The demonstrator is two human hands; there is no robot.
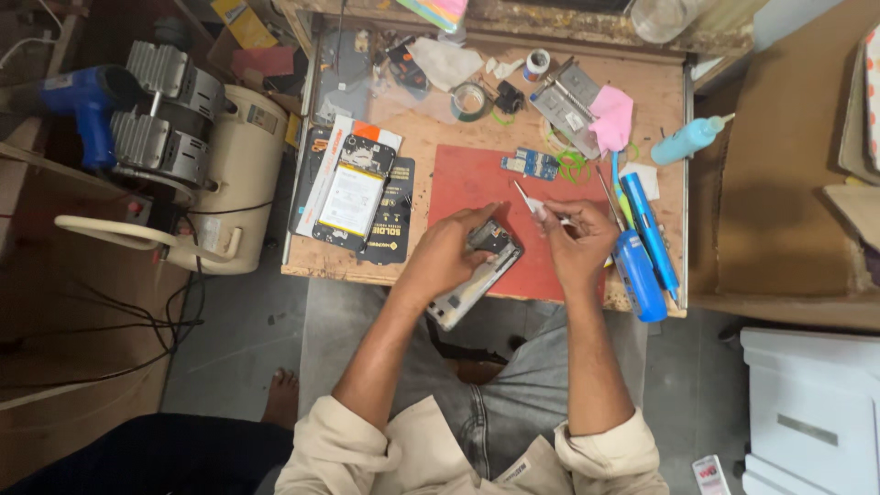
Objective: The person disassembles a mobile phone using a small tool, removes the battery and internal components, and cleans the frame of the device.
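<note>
Steadiness matters most here, I judge: the left hand point(449, 252) is curled shut around the opened phone frame point(477, 275), holding it tilted over the near edge of the desk point(367, 266) on the red mat point(477, 183), and it should keep that frame pressed still. The right hand point(577, 243) is pinched closed on a thin white tool point(530, 203), tip raised just above the frame's upper end. Better to lower the tip gently and pry shallow, clear of the blue screwdriver point(637, 270) near the desk's right edge.

flat rubber work mat point(463, 183), under the fingers: red
cylinder-shaped plastic tool point(639, 275), right of the fingers: blue
soft cloth point(611, 116): pink
</note>
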